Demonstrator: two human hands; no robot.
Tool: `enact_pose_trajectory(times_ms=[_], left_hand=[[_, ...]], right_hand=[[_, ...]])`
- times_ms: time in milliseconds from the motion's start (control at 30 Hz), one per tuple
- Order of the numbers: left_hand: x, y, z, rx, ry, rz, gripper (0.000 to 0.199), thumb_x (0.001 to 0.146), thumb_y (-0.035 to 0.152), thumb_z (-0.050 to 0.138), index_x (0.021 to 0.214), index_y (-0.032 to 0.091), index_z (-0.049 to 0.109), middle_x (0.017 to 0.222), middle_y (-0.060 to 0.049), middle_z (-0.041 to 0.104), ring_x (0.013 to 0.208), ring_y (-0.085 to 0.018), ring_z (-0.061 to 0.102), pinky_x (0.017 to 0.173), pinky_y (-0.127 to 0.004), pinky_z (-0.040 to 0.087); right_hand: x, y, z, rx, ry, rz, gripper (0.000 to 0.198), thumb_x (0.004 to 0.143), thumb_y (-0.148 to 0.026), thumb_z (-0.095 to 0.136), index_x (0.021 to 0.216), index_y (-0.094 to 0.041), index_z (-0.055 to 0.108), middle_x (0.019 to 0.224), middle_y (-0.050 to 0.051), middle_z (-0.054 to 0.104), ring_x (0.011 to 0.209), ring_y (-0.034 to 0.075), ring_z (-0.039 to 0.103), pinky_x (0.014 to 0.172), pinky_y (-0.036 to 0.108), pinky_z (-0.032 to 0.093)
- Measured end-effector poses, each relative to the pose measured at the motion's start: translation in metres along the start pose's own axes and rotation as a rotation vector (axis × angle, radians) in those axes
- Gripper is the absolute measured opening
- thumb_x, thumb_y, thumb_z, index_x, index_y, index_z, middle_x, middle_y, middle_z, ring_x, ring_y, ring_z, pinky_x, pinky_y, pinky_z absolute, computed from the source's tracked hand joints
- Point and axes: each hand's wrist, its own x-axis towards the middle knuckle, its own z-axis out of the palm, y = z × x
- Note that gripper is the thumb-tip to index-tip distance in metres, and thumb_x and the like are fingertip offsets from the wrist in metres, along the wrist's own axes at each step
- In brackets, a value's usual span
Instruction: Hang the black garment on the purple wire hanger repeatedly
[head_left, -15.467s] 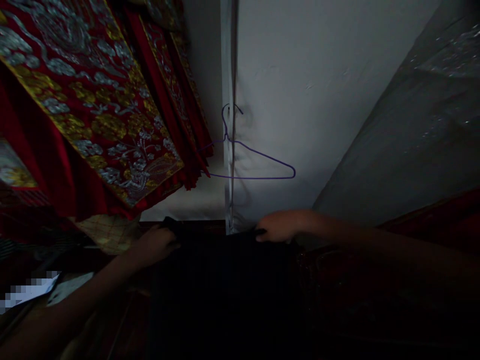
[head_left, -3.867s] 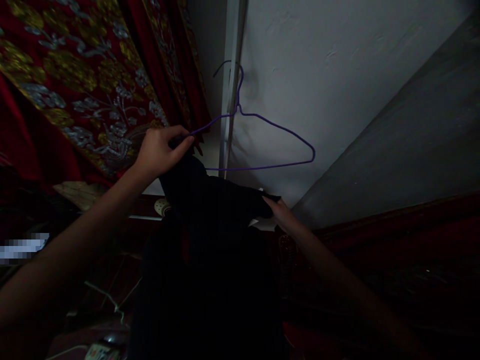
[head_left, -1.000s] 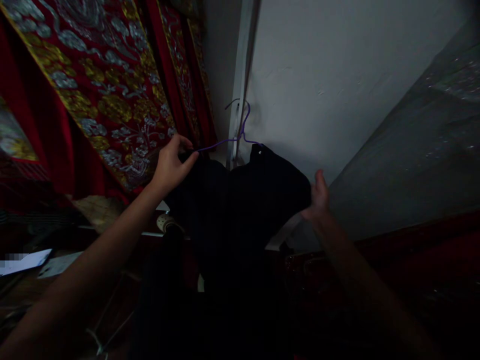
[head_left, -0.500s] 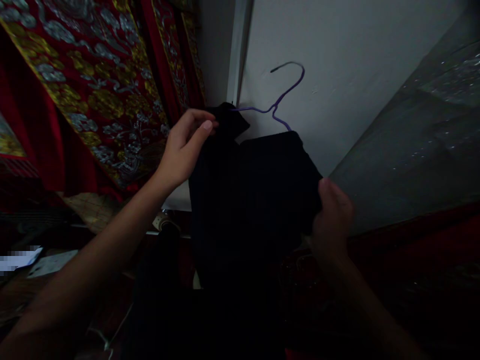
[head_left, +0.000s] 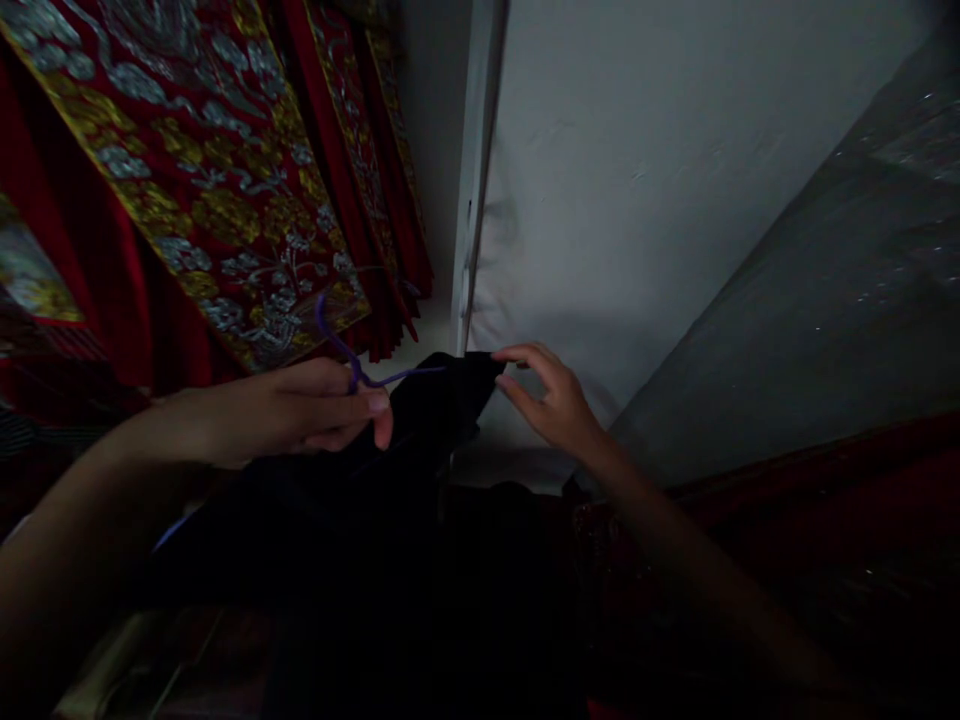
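Observation:
A purple wire hanger [head_left: 341, 345] is gripped near its neck by my left hand [head_left: 311, 408], with its hook pointing up and left. One arm of the hanger runs right into a black garment [head_left: 420, 440], which hangs below and blends into the dark. My right hand [head_left: 551, 400] pinches the garment's upper right corner between thumb and fingers. The garment's lower part is too dark to make out.
Red cloths embroidered in gold and silver [head_left: 225, 190] hang at the left. Behind my hands stands a pale wall [head_left: 622, 200] with a vertical metal strip [head_left: 471, 200]. Clear plastic sheeting [head_left: 847, 260] covers the right side, above dark red fabric [head_left: 862, 460].
My left hand has gone from the garment's collar to the hanger's neck. The hanger has turned and moved down and left. My right hand has moved left to the garment's upper corner.

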Motion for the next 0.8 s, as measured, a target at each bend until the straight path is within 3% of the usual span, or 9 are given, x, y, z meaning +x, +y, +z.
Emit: enact_pose_trajectory(times_ms=[67,133,200,267,333,433,500,667,800], left_hand=[[-0.004,-0.001,-0.009,-0.005,0.097,0.002,0.044,0.089,0.062,0.058,0.076,0.021,0.068,0.050,0.006,0.032,0.042,-0.008,0.022,0.036,-0.022,0.014],[0.000,-0.003,-0.017,-0.025,0.164,0.059,0.044,0.089,0.059,0.059,0.069,0.020,0.064,0.047,0.006,0.033,0.040,-0.008,0.023,0.036,-0.022,0.015],[0.007,-0.005,-0.023,-0.093,0.176,0.138,0.041,0.089,0.055,0.060,0.068,0.020,0.062,0.044,0.006,0.032,0.040,-0.007,0.023,0.036,-0.022,0.016],[0.012,-0.005,-0.025,-0.150,0.147,0.181,0.039,0.091,0.053,0.058,0.071,0.020,0.062,0.043,0.007,0.031,0.039,-0.007,0.022,0.038,-0.021,0.017],[0.013,-0.003,-0.023,-0.106,0.118,0.201,0.044,0.094,0.056,0.052,0.071,0.020,0.064,0.042,0.006,0.032,0.040,-0.007,0.024,0.040,-0.022,0.019],[0.012,-0.001,-0.020,0.064,0.081,0.241,0.055,0.096,0.061,0.045,0.070,0.019,0.069,0.040,0.004,0.035,0.041,-0.008,0.028,0.044,-0.023,0.024],[0.013,-0.005,-0.022,0.135,0.097,0.238,0.055,0.095,0.061,0.046,0.069,0.018,0.069,0.041,0.004,0.036,0.042,-0.008,0.030,0.045,-0.024,0.025],[0.028,-0.028,-0.044,0.198,0.399,0.238,0.038,0.088,0.054,0.062,0.077,0.018,0.066,0.059,0.002,0.055,0.050,-0.009,0.045,0.046,-0.021,0.033],[0.045,-0.045,-0.060,0.198,0.881,0.466,0.031,0.090,0.042,0.063,0.106,0.016,0.067,0.101,-0.006,0.071,0.090,-0.018,0.064,0.082,-0.029,0.052]], right_hand=[[0.006,0.022,0.005,0.077,-0.115,0.036,0.027,0.093,-0.041,0.060,0.113,-0.024,0.064,0.124,0.010,0.064,0.118,0.024,0.059,0.100,0.043,0.049],[0.008,0.035,0.012,0.198,-0.219,0.114,0.026,0.092,-0.046,0.060,0.103,-0.022,0.063,0.111,0.008,0.066,0.104,0.022,0.064,0.092,0.039,0.053],[0.010,0.041,0.016,0.277,-0.100,0.196,0.032,0.088,-0.052,0.064,0.098,-0.023,0.058,0.101,0.004,0.064,0.085,0.017,0.064,0.080,0.033,0.055],[0.017,0.041,0.014,0.328,0.145,0.234,0.043,0.082,-0.057,0.070,0.105,-0.025,0.052,0.109,0.003,0.060,0.077,0.013,0.061,0.073,0.029,0.055],[0.027,0.038,0.008,0.388,0.209,0.243,0.054,0.078,-0.060,0.072,0.115,-0.029,0.049,0.117,0.003,0.057,0.078,0.011,0.062,0.072,0.028,0.056],[0.039,0.031,-0.002,0.503,0.015,0.313,0.052,0.078,-0.065,0.069,0.112,-0.027,0.055,0.091,-0.001,0.060,0.069,0.012,0.061,0.062,0.026,0.056],[0.039,0.026,-0.007,0.577,-0.086,0.399,0.047,0.077,-0.065,0.072,0.094,-0.023,0.060,0.067,-0.005,0.051,0.051,0.010,0.051,0.043,0.021,0.046],[0.038,0.011,-0.014,0.682,0.091,0.510,0.045,0.067,-0.058,0.082,0.072,-0.019,0.060,0.053,-0.008,0.045,0.034,0.004,0.032,0.026,0.019,0.017],[0.066,0.005,-0.021,0.762,0.363,0.547,0.044,0.068,-0.050,0.084,0.062,-0.019,0.053,0.047,-0.010,0.043,0.031,0.002,0.025,0.027,0.019,0.013]])
